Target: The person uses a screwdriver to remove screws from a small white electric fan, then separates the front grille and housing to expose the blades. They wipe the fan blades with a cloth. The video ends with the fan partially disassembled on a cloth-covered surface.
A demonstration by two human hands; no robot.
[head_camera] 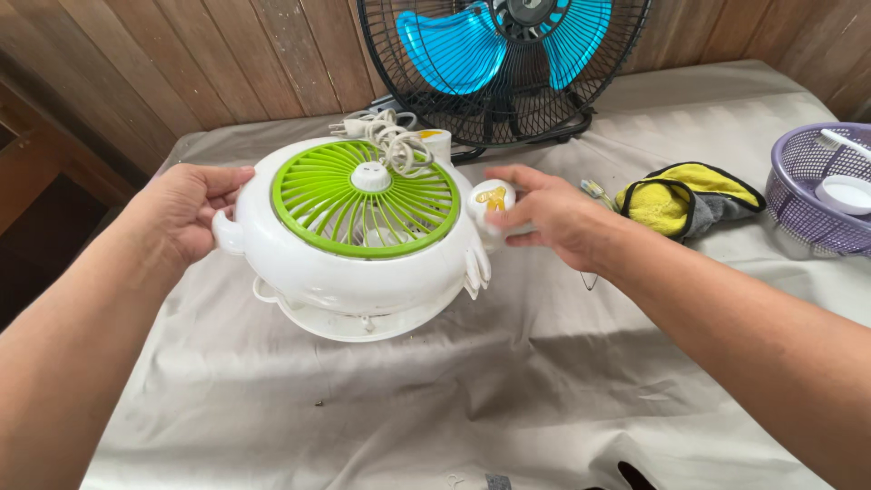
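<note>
Hands (195, 210) (544, 213) grip white fan (363, 263) (fingers curled round its sides).

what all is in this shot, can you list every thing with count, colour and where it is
small fan: 1, white with a green grille, centre, held between both hands
cord: 1, white, bundled with its plug behind the small fan's top
big fan: 1, black cage with blue blades, back of the table against the wall
cloth: 1, yellow and grey with black edging, right of centre on the table
basket: 1, purple, far right edge, holding a white dish
table cover: 1, beige, spread over the whole table
wall: brown wood planks, behind the table
left hand: 1, on the small fan's left side
right hand: 1, on the small fan's right side knob
</note>
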